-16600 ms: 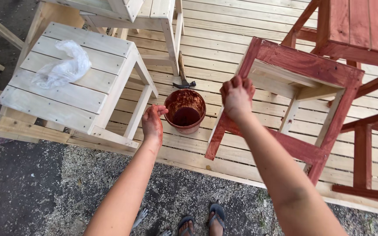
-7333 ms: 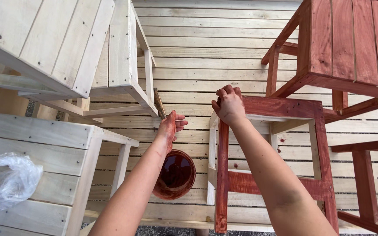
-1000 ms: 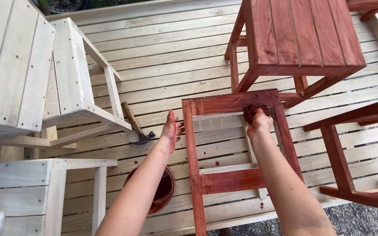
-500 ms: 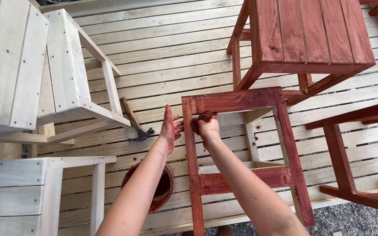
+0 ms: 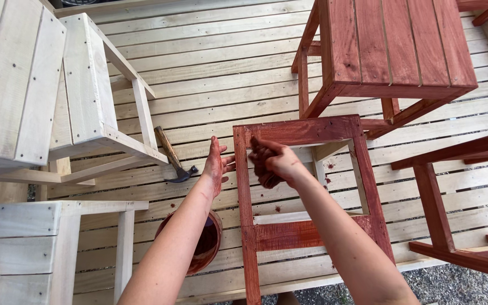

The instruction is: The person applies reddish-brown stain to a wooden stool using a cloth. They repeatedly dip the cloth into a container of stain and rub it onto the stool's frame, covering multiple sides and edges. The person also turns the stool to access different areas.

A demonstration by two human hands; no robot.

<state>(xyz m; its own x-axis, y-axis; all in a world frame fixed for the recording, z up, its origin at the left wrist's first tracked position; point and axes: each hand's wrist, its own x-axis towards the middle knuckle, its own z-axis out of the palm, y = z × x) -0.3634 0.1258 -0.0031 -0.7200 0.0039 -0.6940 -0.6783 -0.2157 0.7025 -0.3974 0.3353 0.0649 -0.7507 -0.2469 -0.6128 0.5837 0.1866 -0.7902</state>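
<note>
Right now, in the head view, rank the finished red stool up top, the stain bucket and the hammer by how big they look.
1. Red stool, clearly largest.
2. Stain bucket, partly hidden behind the left forearm.
3. Hammer, smallest, though its length looks close to the bucket's width.

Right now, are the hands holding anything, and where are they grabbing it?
The right hand is bunched around a small stain-soaked rag against the red stool frame. The left hand holds nothing; its open fingers steady the frame's leg.

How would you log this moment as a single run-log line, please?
left hand: open, steadying stool frame | right hand: rubbing stain cloth inside frame | stain bucket: below left forearm
</note>
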